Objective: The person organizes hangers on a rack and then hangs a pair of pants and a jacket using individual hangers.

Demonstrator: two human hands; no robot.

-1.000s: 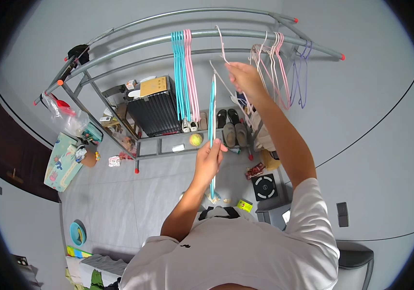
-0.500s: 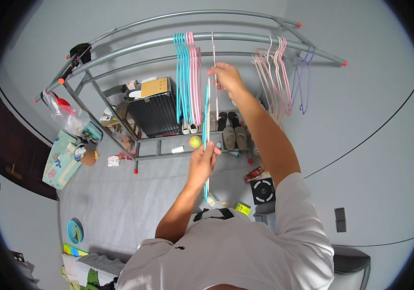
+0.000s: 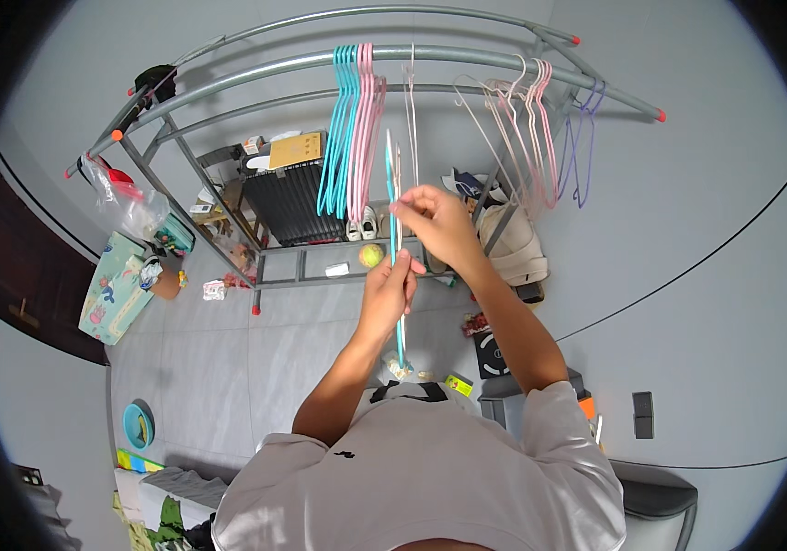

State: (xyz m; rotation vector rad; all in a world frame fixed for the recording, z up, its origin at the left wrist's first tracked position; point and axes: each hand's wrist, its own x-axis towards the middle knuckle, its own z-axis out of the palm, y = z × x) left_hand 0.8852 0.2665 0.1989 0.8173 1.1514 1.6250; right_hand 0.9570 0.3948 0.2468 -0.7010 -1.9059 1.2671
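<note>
Lower than half a second ago, our right hand is at the upper part of the held hangers, at least one teal and one pale, which our left hand clasps before the rail; whether the right fingers pinch, we cannot tell. On the rail we count four teal hangers, one lone pale hanger and, at right, two purple hangers. One blue basin stands left on grey floor tiles, inside grey walls.

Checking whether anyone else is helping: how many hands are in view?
2. The left hand is closed around blue and white hangers; the right hand, higher in the picture, has its fingertips by their edge. Both show clearly; no others are visible.
</note>
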